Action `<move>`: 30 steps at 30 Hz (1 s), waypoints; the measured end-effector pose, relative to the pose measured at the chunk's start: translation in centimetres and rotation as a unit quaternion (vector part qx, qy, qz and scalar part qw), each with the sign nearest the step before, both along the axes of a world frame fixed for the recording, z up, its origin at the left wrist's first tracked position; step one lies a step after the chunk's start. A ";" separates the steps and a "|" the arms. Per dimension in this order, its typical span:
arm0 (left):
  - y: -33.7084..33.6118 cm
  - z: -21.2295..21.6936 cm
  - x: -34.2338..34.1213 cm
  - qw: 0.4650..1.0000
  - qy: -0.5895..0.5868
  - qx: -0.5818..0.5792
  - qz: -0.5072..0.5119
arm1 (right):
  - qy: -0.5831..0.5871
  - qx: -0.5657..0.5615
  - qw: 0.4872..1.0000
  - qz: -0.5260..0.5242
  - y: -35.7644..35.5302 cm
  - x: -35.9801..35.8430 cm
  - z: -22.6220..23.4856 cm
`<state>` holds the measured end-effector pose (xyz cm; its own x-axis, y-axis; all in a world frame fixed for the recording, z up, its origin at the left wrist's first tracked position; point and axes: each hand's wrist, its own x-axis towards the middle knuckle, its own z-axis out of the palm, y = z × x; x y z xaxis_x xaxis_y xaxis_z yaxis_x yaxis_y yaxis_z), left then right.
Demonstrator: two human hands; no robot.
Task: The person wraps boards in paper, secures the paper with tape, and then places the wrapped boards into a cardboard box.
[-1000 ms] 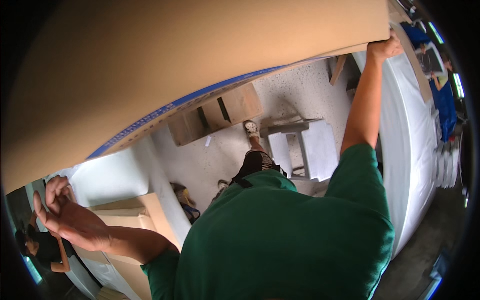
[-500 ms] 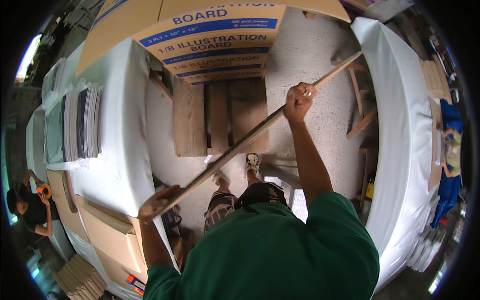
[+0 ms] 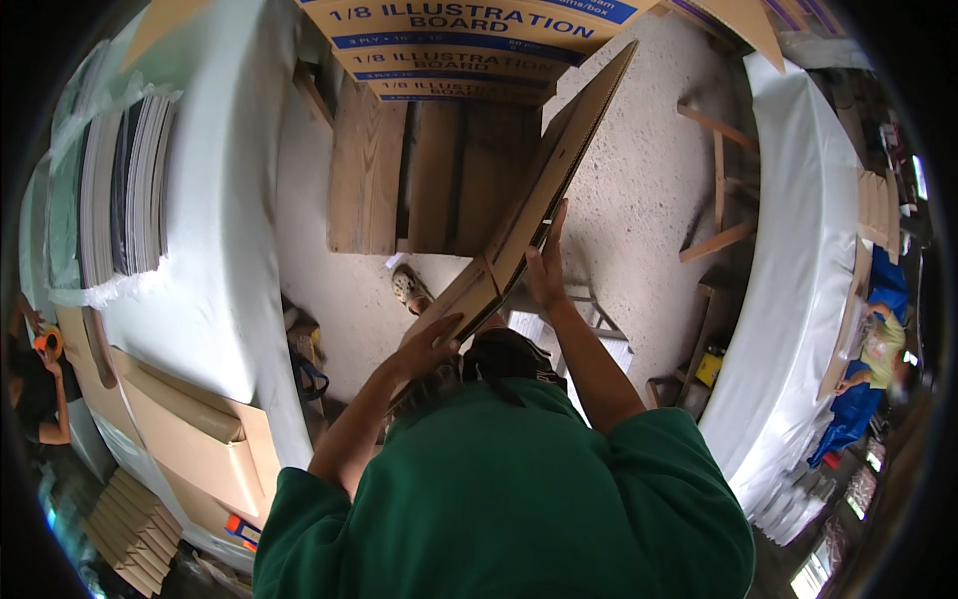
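Two hands [image 3: 431,347] [image 3: 546,275], flat cardboard [image 3: 529,222] in grip, between white-covered tables [image 3: 215,250] [image 3: 798,250] over speckled floor [image 3: 639,170]

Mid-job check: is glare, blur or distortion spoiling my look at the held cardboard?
Head view, middle: folded cardboard, left hand and right hand read fairly clearly. Head view, sides: white-covered tables bow with the fisheye. Head view, lower right: a bright patch glares. Head view, left rim: a person looks dim and soft.

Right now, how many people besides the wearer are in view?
2: one person in dark at far left, holding an orange roll; another person in yellow at far right, beside blue sheeting. The dark rim may hide others.
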<state>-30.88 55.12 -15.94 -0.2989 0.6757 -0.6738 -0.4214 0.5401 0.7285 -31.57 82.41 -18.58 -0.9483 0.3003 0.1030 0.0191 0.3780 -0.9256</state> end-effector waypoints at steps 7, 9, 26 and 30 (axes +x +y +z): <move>-0.7 3.1 -4.4 0.957 0.261 -0.124 0.001 | -0.061 -0.153 0.986 -0.026 -0.1 1.6 2.5; -1.7 2.2 -5.1 0.891 0.429 -0.148 0.007 | -0.070 -0.208 0.974 -0.049 -0.1 1.6 3.4; -11.5 0.9 -15.2 0.826 0.351 -0.233 0.375 | -0.240 -0.037 0.965 -0.094 8.7 8.2 6.6; -13.2 -1.3 -12.9 0.895 0.218 0.000 0.390 | -0.269 0.045 0.962 -0.025 8.3 0.6 6.0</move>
